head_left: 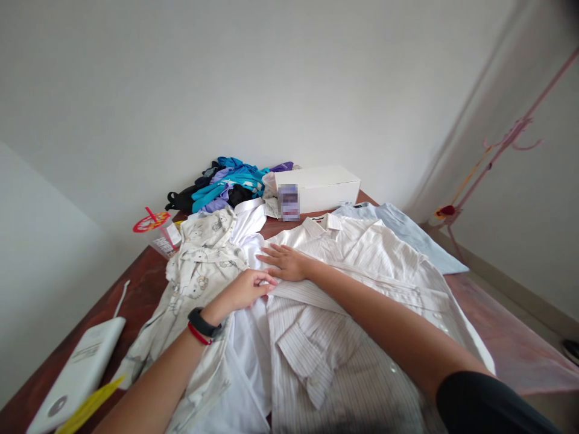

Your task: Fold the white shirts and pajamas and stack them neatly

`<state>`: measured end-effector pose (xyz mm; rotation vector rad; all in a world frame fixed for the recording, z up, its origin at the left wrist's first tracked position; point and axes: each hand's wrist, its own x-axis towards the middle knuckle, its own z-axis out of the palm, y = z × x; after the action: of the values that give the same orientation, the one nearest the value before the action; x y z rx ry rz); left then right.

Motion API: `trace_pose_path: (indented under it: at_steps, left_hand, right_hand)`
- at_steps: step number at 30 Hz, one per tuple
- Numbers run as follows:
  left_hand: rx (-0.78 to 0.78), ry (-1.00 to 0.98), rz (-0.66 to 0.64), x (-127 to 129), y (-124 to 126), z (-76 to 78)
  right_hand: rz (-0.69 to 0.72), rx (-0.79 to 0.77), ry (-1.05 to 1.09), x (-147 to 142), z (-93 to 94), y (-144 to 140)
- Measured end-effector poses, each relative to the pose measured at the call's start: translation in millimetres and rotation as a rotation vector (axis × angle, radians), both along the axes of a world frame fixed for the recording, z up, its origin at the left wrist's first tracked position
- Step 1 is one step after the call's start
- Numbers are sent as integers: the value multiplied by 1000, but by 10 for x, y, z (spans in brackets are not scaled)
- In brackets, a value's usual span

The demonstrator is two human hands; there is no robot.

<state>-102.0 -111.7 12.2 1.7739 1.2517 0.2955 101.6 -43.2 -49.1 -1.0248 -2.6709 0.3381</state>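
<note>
The right hand [284,263] lies palm down, fingers spread, on a striped button-up shirt [339,355], its forearm slanting across the garment from the lower right. The left hand [250,288] comes in from the lower left with bent fingers, thumb and forefinger close together at the shirt's edge, just beside the right hand; whether they pinch cloth cannot be told. The shirt is spread on the counter [133,301], collar toward the wall.

The right forearm covers part of the shirt front, the bottom edge of the view cuts off the hem, and the lower middle is blurred. A yellow item [90,407] at lower left is cut off too. Pixelation masks a small package [288,202] by the box.

The shirt is thin, creased cloth with fine stripes, one cuffed sleeve folded across it. Left of it lie smooth white fabric [248,349] and a rumpled cartoon-print garment [199,283]; behind stands a rectangular white box [325,188].
</note>
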Motion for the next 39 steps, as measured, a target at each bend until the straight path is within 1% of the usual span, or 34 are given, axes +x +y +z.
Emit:
trace_pose_path:
  at_steps: [5, 11, 20, 27, 35, 39]
  left_hand:
    - [-6, 8, 9, -2, 25, -59]
    - [-24, -20, 3, -34, 51, -131]
    - [-19, -33, -18, -38, 53, -152]
    - [-28, -34, -33, -48, 48, -152]
    - [-17, -28, -49, -38, 62, -163]
    - [-13, -29, -47, -10, 53, -141]
  right_hand:
    - [-12, 34, -4, -1, 16, -19]
    - [-12, 18, -28, 3, 53, -47]
    - [-24, -37, -24, 8, 75, -55]
    - [-58, -96, 47, -1, 97, -55]
    - [-65, -15, -73, -42, 72, -71]
    - [-87, -13, -107, -67, 136, -101]
